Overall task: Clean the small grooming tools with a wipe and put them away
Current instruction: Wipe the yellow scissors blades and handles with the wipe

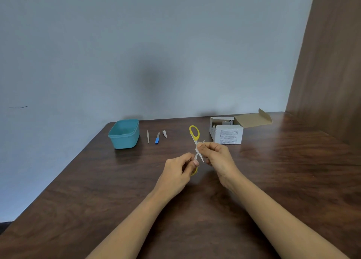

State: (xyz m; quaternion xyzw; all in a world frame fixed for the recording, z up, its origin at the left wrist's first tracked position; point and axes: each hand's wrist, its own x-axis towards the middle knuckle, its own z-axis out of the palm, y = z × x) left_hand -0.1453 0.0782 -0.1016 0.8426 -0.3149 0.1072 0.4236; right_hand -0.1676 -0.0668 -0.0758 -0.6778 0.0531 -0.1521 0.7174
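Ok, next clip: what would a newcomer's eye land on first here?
The yellow-handled scissors, held open over the middle of the table: the left hand grips one handle while the right hand pinches a white wipe on the blades. Behind, a teal tub stands left and an open cardboard box right.

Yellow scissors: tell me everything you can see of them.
The scissors are small, with yellow plastic loop handles and pale metal blades, opened into an X. One loop points away from the person; the left hand grips the other. The right hand pinches a white wipe against a blade near the pivot. They are held over the wooden table.
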